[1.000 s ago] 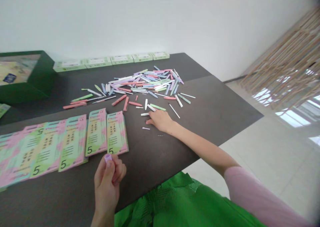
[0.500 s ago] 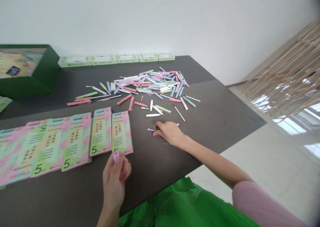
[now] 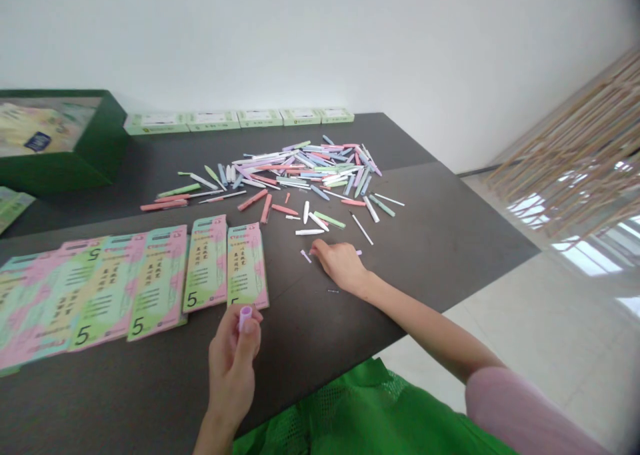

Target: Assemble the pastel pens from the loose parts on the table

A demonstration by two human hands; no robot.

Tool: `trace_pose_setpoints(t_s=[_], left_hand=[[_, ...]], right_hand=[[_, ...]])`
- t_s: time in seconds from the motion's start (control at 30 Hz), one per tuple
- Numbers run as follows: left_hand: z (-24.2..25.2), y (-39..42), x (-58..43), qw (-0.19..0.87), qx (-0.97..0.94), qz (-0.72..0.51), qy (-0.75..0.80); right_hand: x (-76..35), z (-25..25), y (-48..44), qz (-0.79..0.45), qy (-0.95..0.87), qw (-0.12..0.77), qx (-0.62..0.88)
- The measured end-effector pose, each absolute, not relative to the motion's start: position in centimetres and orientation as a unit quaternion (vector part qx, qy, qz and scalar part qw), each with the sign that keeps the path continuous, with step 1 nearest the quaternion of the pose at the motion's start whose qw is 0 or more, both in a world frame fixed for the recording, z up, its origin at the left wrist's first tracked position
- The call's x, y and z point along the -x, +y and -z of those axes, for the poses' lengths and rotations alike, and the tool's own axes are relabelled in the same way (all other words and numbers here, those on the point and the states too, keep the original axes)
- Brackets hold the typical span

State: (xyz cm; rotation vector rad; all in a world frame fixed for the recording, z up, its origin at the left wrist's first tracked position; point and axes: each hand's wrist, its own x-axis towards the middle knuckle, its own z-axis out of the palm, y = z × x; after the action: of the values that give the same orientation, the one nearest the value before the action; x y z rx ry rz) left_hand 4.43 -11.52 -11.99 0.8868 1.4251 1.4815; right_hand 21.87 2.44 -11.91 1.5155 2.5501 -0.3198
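Observation:
My left hand (image 3: 233,358) is closed around a purple pen barrel (image 3: 245,316), its hollow end facing up, just in front of the nearest printed card. My right hand (image 3: 343,265) rests low over the dark table, thumb and fingers pinched together; what is between them is too small to make out. A small purple pen part (image 3: 306,256) lies just left of those fingertips. Another purple piece (image 3: 359,252) shows partly behind the hand. Nearer to me lies a small thin spring-like piece (image 3: 333,291).
Loose pen parts in several colours form a pile (image 3: 310,168) farther back. Printed packs marked 5 (image 3: 206,265) lie in an overlapping row at left. Green boxes (image 3: 213,121) line the wall, beside a dark green bin (image 3: 103,141). The table edge (image 3: 470,293) runs at right.
My right fingers have pulled together and shifted slightly from the small purple part, which now lies at a different angle. The barrel in my left hand has moved slightly right and tipped more upright.

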Motion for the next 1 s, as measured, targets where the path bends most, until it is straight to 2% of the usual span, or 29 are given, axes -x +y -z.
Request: trace_pose_setpoints(t_s=[0.3, 0.57, 0.77, 1.0], left_hand=[[12.3, -11.2, -3.4, 0.328, -0.444, -0.511, 0.659], [12.9, -11.5, -3.4, 0.295, -0.43, -0.512, 0.682], [13.0, -11.5, -2.9, 0.286, -0.407, -0.552, 0.669], [12.9, -11.5, -3.1, 0.294, -0.402, -0.554, 0.667]], right_hand=[[-24.9, 9.8, -0.9, 0.114, 0.859, 0.013, -0.499], [-26.9, 12.6, -4.5, 0.141, 0.878, 0.044, -0.456], [-25.7, 12.4, -1.8, 0.141, 0.887, 0.076, -0.433], [-23.5, 12.2, 1.7, 0.114, 0.865, 0.08, -0.483]])
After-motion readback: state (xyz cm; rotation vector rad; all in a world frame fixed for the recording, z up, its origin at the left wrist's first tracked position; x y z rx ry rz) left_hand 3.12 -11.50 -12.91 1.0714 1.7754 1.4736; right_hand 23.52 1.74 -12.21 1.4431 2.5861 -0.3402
